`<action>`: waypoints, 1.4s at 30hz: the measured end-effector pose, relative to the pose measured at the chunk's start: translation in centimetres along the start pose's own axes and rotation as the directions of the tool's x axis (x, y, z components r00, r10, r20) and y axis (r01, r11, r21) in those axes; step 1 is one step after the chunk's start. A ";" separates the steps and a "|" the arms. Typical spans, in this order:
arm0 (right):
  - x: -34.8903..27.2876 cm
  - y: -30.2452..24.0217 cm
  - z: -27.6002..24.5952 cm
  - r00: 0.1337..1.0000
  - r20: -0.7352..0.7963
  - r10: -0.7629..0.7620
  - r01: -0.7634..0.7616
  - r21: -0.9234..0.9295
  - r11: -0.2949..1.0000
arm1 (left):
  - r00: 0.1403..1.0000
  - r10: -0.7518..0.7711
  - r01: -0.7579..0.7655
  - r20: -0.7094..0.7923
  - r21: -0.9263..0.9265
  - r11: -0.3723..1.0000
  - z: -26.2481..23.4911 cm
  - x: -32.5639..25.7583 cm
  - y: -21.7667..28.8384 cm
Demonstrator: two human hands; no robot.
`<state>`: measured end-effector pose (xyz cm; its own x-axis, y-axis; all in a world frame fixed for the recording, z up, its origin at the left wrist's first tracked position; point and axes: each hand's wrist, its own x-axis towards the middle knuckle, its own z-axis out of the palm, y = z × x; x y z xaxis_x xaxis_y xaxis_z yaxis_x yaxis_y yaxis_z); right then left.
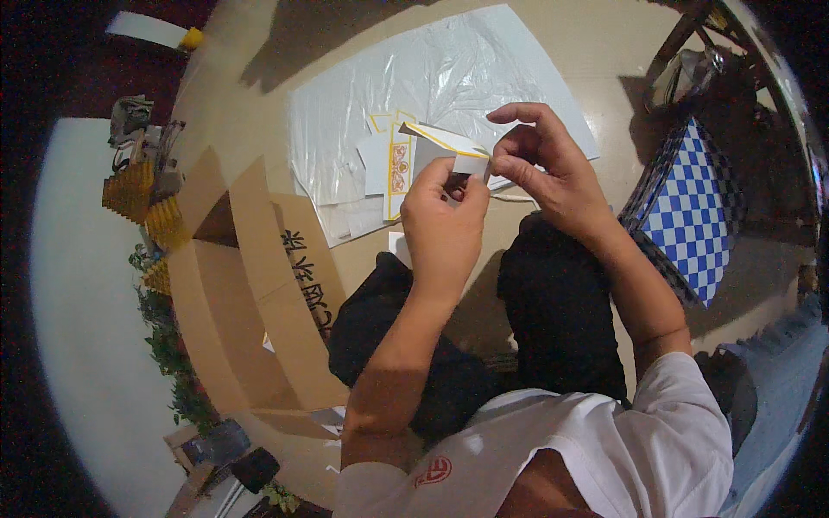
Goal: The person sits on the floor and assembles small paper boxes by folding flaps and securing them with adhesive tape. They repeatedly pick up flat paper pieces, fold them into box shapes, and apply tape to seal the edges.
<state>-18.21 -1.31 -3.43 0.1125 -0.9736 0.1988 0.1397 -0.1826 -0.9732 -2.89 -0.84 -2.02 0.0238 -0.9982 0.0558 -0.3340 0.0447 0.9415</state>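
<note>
In front of me, a partly folded white card piece with yellow edges point(471, 162) is held up between both hands. My left hand point(445, 216) is closed around its lower left part, with thumb and fingers pinching the card. At its right end, my right hand point(548, 168) pinches the edge between thumb and index finger, the other fingers curled or raised. Just behind lie several flat white card pieces, one bearing a yellow border and an orange-red ornament point(397, 168). They rest on a large white sheet under crinkled clear plastic point(432, 69).
An open brown cardboard box point(268, 302) stands on my left, with some white pieces inside. To the right is a stack with a blue-and-white checkered top point(695, 216). Green plants point(168, 345) run along the far left, and blue denim cloth point(777, 371) sits at right.
</note>
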 end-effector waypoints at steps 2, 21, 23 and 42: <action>-0.1 -0.7 0.9 1.000 -0.002 -0.016 0.015 -0.025 1.000 | 0.993 0.106 -0.101 -0.042 0.102 0.990 -0.3 -0.3 -0.1; -0.9 -3.1 4.4 0.991 -0.060 -0.119 0.104 -0.213 0.972 | 0.873 0.484 -0.408 -0.064 0.449 0.795 -2.8 -1.6 1.4; -0.8 -3.1 4.4 0.988 -0.076 -0.134 0.111 -0.256 0.960 | 0.863 0.504 -0.424 -0.042 0.483 0.766 -3.0 -1.6 1.6; -1.2 -4.7 5.7 0.991 -0.116 -0.071 0.028 -0.331 0.943 | 0.776 0.617 -0.570 -0.134 0.271 0.776 -4.1 -1.8 2.7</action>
<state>-13.42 1.47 1.51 -0.0130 -0.9676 0.2522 -0.1904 -0.2452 -0.9506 0.03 1.27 1.78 -0.0614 -0.7412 0.6685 -0.5275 0.5926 0.6087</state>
